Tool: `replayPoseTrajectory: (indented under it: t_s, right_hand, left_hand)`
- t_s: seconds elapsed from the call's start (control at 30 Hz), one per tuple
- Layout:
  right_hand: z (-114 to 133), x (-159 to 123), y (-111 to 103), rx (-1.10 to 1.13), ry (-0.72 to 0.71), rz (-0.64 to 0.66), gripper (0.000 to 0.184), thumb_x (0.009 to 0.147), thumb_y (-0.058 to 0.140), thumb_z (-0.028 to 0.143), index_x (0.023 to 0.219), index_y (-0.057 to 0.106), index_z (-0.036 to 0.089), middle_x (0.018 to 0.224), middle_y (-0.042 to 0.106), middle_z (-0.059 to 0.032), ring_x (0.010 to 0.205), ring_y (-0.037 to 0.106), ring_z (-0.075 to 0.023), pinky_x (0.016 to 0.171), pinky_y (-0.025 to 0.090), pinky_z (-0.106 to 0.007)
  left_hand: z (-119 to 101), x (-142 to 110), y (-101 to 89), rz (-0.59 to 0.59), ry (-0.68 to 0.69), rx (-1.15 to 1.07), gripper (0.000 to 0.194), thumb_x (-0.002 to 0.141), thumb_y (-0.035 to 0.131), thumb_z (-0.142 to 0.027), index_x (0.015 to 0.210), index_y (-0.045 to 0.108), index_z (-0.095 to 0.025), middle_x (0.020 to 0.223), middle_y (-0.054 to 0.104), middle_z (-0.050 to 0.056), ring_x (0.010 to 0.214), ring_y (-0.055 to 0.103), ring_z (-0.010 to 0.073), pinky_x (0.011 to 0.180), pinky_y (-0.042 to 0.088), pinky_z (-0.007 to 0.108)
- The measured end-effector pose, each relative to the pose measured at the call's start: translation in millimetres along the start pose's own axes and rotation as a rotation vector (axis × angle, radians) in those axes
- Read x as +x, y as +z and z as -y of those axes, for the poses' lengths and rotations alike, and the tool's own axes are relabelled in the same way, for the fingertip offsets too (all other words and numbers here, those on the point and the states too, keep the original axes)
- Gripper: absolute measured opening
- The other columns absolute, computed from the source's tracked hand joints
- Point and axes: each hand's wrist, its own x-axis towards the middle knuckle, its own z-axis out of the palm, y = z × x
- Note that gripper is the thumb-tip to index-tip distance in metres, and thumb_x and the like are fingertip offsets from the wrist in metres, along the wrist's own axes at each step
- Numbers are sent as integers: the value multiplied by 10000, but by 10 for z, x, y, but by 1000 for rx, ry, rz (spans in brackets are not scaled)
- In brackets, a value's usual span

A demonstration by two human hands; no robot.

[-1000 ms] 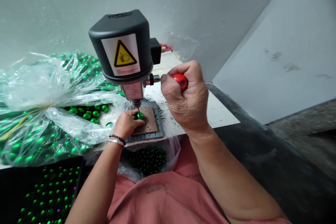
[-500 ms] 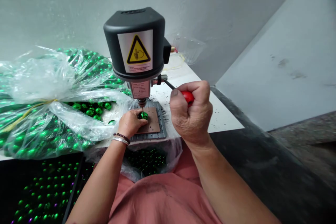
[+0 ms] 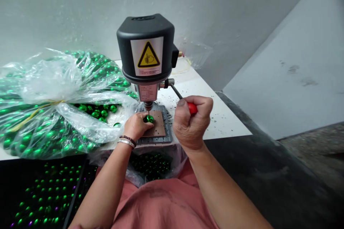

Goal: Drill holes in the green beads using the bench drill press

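My left hand (image 3: 136, 126) is closed around a shiny green ball (image 3: 149, 119), holding it on a brown square board (image 3: 158, 127). The thin bit (image 3: 148, 112) of a black drill press (image 3: 146, 50) comes down onto the top of the ball; whether it has gone in I cannot tell. To the right, my right hand (image 3: 192, 121) is wrapped around the red knob (image 3: 192, 108) of the press's metal lever (image 3: 176, 91). The board rests on the grey slotted base (image 3: 168, 132).
A clear plastic bag (image 3: 51, 82) full of green balls covers the table's left side. Below the table edge, another open bag (image 3: 177, 159) holds more balls. Dark shavings lie on the white table (image 3: 223, 125). A dark tray with green balls (image 3: 48, 189) sits lower left.
My right hand has pulled the lever knob down a little. The bit sits slightly lower on the ball. My left hand keeps its hold, and the whole view has shifted slightly.
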Motion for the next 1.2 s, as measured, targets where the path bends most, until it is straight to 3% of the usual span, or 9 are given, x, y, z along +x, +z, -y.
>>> replayPoseTrajectory:
  t_s: [0.3,0.43,0.6,0.73,1.07,1.2]
  right_hand:
    - [-185,-265,45,128,96,36,100,781,503,213,860,443,197,665,510,42,575,528,-60,560,459,-217]
    - [0,34,40,124,107,3,80,811,490,267,814,457,193,646,482,42,551,489,-42,537,429,-197]
    - [241,550,50,61,106,82,157,811,491,296,716,427,188,605,422,53,515,401,-28,499,383,-182]
    - [238,616,69,56,111,82,179,814,496,307,703,417,191,602,405,60,522,390,-24,511,374,-179]
    - [218,577,83,80,155,93,154,815,497,278,730,399,196,606,412,53,522,379,-24,557,401,-187]
    - [122,548,86,70,105,158,154,860,423,331,782,363,213,694,486,22,578,455,-37,557,405,-188]
  left_hand:
    - [12,-15,1,-25,34,-21,266,693,646,-343,936,688,-245,992,685,56,909,627,246,742,446,315]
    - [12,-28,25,-43,35,-3,246,708,631,-349,920,691,-240,960,690,55,878,630,239,726,451,311]
    - [28,-96,58,-88,-25,-21,353,720,625,-343,1043,679,-210,966,692,77,874,629,232,772,460,311]
    - [40,-262,7,-63,-28,-70,373,721,638,-352,1061,680,-205,972,688,83,902,628,235,808,464,315]
    - [13,-813,-188,42,144,-347,421,673,675,-234,1093,656,-242,1049,630,40,957,597,174,884,460,266]
    - [-12,-919,-208,90,156,-373,433,681,678,-243,1111,649,-270,1040,619,40,953,584,180,887,460,288]
